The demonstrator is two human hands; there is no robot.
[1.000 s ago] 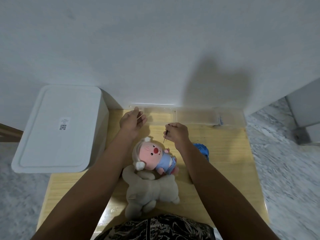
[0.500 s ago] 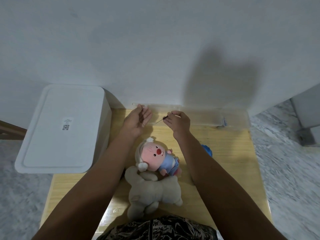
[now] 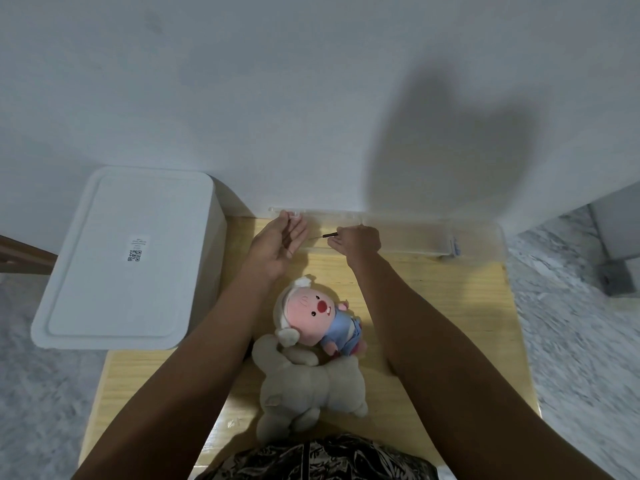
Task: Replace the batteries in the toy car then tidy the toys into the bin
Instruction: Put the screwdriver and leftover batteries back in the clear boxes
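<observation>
My right hand (image 3: 356, 241) pinches a thin screwdriver (image 3: 322, 235) whose tip points left toward my left hand (image 3: 281, 242). That hand is open, palm up, fingers at the left end of a long clear plastic box (image 3: 408, 233) against the wall. A pink plush in a blue outfit (image 3: 318, 315) lies mid-table, partly on a beige plush (image 3: 308, 386). The blue toy car is hidden behind my right forearm. A white lidded bin (image 3: 128, 258) stands to the left of the table.
The small wooden table (image 3: 460, 327) is pushed against a white wall. Grey marbled floor surrounds it. A grey cabinet base (image 3: 620, 251) stands at the right, and a dark patterned garment (image 3: 322, 459) shows at the near edge.
Both hands moved away from me to the clear box at the wall. The screwdriver turned from pointing down to pointing left. The blue car slipped out of sight behind my right forearm.
</observation>
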